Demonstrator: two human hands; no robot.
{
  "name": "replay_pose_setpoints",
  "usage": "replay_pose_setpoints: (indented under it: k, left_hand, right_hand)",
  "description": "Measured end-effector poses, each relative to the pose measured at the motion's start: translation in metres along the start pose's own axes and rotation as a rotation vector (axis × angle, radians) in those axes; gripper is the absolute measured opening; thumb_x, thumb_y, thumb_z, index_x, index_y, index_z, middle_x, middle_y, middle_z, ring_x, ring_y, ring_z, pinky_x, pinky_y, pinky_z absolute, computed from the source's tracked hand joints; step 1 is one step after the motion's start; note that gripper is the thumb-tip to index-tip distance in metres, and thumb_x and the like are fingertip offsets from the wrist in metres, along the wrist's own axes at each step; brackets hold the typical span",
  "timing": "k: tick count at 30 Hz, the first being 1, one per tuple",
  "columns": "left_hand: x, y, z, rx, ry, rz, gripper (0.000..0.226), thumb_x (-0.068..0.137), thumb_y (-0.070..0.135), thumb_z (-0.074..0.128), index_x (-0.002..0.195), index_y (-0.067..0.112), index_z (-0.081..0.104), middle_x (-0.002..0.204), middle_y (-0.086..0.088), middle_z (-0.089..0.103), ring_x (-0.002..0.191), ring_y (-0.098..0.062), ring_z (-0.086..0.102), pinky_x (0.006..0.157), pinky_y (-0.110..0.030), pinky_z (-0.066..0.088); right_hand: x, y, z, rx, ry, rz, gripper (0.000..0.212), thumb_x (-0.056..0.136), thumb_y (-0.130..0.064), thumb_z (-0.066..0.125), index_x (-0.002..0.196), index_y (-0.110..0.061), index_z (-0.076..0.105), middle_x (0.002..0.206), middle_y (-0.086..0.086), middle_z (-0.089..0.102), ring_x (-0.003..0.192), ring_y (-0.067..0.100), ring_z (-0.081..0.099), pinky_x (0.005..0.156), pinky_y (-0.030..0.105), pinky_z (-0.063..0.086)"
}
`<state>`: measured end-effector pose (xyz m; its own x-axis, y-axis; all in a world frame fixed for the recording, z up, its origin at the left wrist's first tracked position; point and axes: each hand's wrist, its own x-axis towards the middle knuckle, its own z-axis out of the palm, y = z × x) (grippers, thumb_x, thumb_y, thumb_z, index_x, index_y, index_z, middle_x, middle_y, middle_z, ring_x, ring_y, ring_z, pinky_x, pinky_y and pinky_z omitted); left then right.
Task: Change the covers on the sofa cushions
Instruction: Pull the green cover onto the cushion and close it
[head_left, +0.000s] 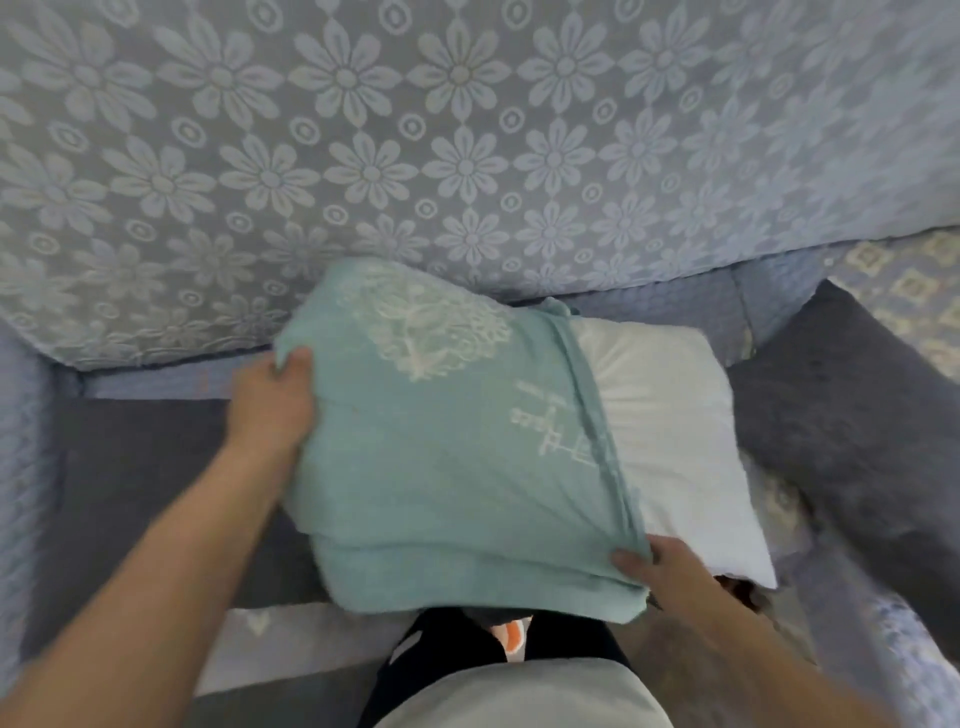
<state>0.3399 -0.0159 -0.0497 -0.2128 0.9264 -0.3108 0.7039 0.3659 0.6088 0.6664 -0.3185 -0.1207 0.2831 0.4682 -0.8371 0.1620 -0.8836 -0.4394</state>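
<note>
A teal cushion cover (441, 457) with a white leaf print and white lettering sits over most of a white cushion insert (670, 415) on the sofa seat. The insert's right part sticks out bare from the cover's open edge. My left hand (275, 400) grips the cover's far left corner. My right hand (660, 571) pinches the cover's open edge at the near right corner.
The sofa back (415, 130) is draped in pale blue fabric with a daisy pattern. A dark grey seat cushion (124, 488) lies at left and another dark grey piece (852, 415) at right. My legs and light top (519, 686) fill the bottom centre.
</note>
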Motion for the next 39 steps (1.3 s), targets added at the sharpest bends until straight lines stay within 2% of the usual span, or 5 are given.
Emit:
replay_pose_setpoints:
  k: [6,19,27,31,39]
  left_hand:
    - [0.048,-0.076,-0.092,0.499,0.01,0.055,0.04,0.105,0.042,0.045,0.109,0.004,0.056,0.116,-0.038,0.06,0.106,-0.057,0.057,0.09,-0.056,0.046]
    - [-0.02,-0.075,0.03,0.695,0.029,0.379,0.05,0.09,0.031,0.044,0.132,0.012,0.065,0.135,-0.021,0.056,0.123,-0.042,0.05,0.107,-0.054,0.04]
    - [0.009,-0.081,0.068,0.827,0.004,0.318,0.056,0.098,0.054,0.028,0.146,0.037,0.05,0.146,-0.008,0.05,0.132,-0.033,0.044,0.111,-0.055,0.035]
    - [-0.006,-0.09,0.062,0.834,-0.139,0.179,0.067,0.093,0.067,0.008,0.156,0.049,0.021,0.158,0.0,0.035,0.142,-0.031,0.031,0.116,-0.052,0.026]
    - [0.018,-0.049,0.077,0.782,-0.229,0.017,0.063,0.095,0.067,0.014,0.146,0.04,0.041,0.143,0.004,0.047,0.13,-0.029,0.041,0.107,-0.051,0.042]
  right_hand:
    - [-0.054,0.051,-0.097,-0.131,0.586,0.215,0.024,0.098,-0.016,0.06,0.077,-0.013,0.072,0.073,0.011,0.066,0.066,0.028,0.058,0.069,0.042,0.051]
    - [0.092,-0.159,0.052,0.098,0.001,-0.284,0.009,0.09,-0.024,0.067,0.092,-0.017,0.072,0.087,0.005,0.076,0.083,0.021,0.069,0.085,0.039,0.055]
    - [0.211,-0.301,0.102,0.913,-0.686,0.038,0.04,0.098,-0.026,0.056,0.127,0.002,0.062,0.122,0.019,0.068,0.114,0.033,0.064,0.095,0.044,0.054]
    - [0.228,-0.299,0.064,0.675,-0.378,-0.174,0.035,0.083,-0.017,0.064,0.112,0.002,0.064,0.097,0.026,0.072,0.077,0.032,0.073,0.096,0.041,0.053]
    - [0.274,-0.215,0.016,-0.136,0.167,-0.294,0.069,0.061,-0.008,0.064,0.13,0.001,0.06,0.119,0.025,0.062,0.113,0.036,0.06,0.094,0.033,0.046]
